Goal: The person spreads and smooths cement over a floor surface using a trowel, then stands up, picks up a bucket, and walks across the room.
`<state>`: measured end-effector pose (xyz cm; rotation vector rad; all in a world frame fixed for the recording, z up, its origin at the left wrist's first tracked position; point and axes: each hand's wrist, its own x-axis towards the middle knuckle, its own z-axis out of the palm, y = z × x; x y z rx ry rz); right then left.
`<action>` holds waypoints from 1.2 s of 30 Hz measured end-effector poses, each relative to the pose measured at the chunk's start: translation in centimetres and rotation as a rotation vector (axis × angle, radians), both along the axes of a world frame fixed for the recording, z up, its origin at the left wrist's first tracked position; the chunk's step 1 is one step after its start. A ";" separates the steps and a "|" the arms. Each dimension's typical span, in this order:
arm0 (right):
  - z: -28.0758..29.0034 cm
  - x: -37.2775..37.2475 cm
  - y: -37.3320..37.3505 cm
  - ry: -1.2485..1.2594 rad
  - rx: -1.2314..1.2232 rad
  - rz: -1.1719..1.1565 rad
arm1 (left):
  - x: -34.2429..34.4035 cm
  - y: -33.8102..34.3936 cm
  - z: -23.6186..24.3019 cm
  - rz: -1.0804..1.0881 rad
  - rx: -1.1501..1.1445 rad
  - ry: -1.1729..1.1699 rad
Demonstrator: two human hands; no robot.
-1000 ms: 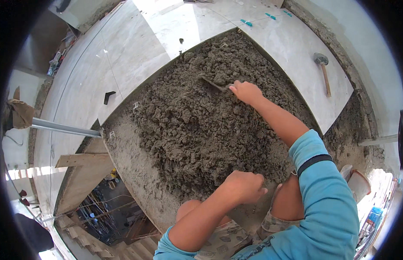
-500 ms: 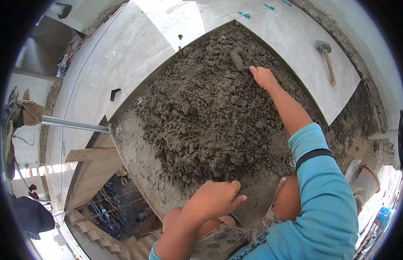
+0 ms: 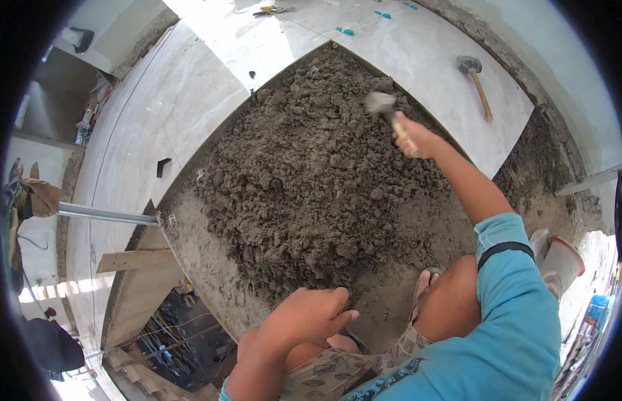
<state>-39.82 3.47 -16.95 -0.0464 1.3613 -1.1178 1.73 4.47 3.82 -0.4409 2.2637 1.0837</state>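
Note:
My right hand (image 3: 421,136) is wrapped round the pale handle of a trowel (image 3: 380,103). Its blade, blurred by motion, is over the far right part of a heap of damp grey mortar (image 3: 304,167). Whether the blade touches the mortar cannot be made out. Near the lower middle, my left hand (image 3: 307,317) hangs loosely curled above my bent leg, thumb pointing right. Nothing shows in it, and its fingertips are partly hidden. Large pale tiles (image 3: 211,73) border the mortar on its two far sides.
A rubber mallet (image 3: 478,87) lies on the right-hand tile. Teal levelling clips (image 3: 344,31) and yellow-handled pliers (image 3: 274,11) are at the far edge. At lower left, a stair opening (image 3: 184,327) drops away beside a wooden board (image 3: 137,259). A bucket (image 3: 563,257) stands at right.
The trowel has come out of the mortar and swung slightly right and nearer, its blade now lifted and blurred. My left hand stays curled over my leg. The view has shifted a little.

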 end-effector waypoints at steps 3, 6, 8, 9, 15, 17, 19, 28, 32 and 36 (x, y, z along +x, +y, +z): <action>1.7 5.3 -2.1 0.559 -0.087 0.538 | -0.4 0.1 -0.7 -0.003 -0.007 0.042; 2.4 12.3 -5.8 1.218 -0.015 0.962 | -0.5 0.1 -0.5 0.000 -0.030 0.011; 0.4 13.1 -5.9 1.285 0.050 0.852 | -0.9 0.5 -0.3 -0.017 -0.026 0.046; -0.4 12.8 -6.0 1.328 0.041 0.774 | -0.8 0.5 -0.2 -0.016 -0.030 0.074; -0.8 5.7 -2.2 1.370 0.204 0.705 | -0.3 1.1 1.1 0.017 -0.044 0.062; -1.0 4.0 -0.7 1.363 0.277 0.693 | -0.1 1.0 0.7 0.018 -0.066 0.084; -1.3 1.8 1.2 1.326 0.306 0.662 | 0.1 1.2 0.6 0.012 -0.080 0.106; -2.5 -4.8 12.6 0.756 0.399 0.089 | 1.2 2.2 1.3 0.002 -0.089 0.209; -0.2 -1.3 17.4 0.779 0.370 0.216 | 1.7 1.8 1.3 0.000 -0.117 0.168; 3.2 5.1 13.9 1.303 0.039 0.453 | 1.0 1.2 0.9 -0.065 -0.080 0.038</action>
